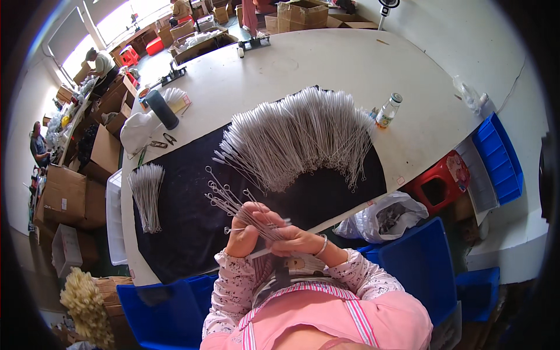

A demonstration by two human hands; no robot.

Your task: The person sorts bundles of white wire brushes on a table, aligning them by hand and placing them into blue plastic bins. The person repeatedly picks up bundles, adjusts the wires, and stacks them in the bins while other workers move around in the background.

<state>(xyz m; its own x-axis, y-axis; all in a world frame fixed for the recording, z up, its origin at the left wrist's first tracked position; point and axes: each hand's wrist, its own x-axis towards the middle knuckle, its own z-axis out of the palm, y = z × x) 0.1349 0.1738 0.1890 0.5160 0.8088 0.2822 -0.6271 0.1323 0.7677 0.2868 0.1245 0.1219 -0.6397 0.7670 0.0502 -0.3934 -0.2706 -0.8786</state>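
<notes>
Close to my body, at the table's near edge, I hold a bundle of straw brushes (pixel 226 198) in both hands. Their looped wire ends fan out toward the upper left. My left hand (pixel 240 239) wraps the bundle from the left, and one brush sticks out sideways beside its thumb. My right hand (pixel 294 240) closes round the same wires lower down; the bristle ends are mostly hidden there. Beyond my hands, a wide fan of white-bristled brushes (pixel 297 131) lies on a dark cloth (pixel 181 192), loops toward me. A smaller brush pile (pixel 148 195) lies at the left.
A dark bottle (pixel 161 109) and small clippers (pixel 169 139) sit at the table's left. A glass bottle (pixel 389 111) stands right of the fan. Beside the near right edge are a plastic bag (pixel 382 219), a red stool (pixel 443 181) and blue bins (pixel 417 265). Other people sit far left.
</notes>
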